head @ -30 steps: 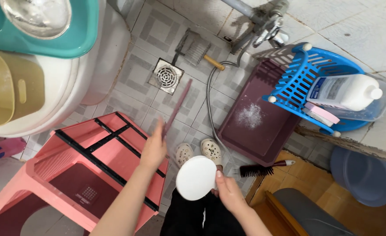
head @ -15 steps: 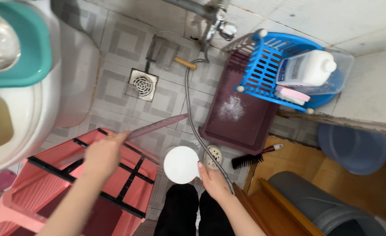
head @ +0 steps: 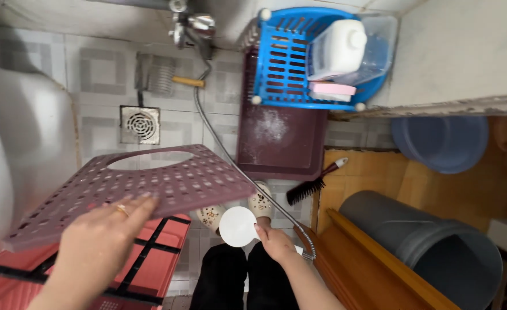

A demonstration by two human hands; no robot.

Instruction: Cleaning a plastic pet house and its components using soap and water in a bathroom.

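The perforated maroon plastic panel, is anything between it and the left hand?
No. The left hand already lies on the near edge of the perforated maroon plastic panel, fingers spread over it, with nothing visible between them.

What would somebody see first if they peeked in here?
Probably the big purple perforated panel, held flat by the left hand above a pink plastic frame at lower left. Next, the round white shower head in the right hand, near the bottom middle. At the top, a bright blue basket holds a white bottle.
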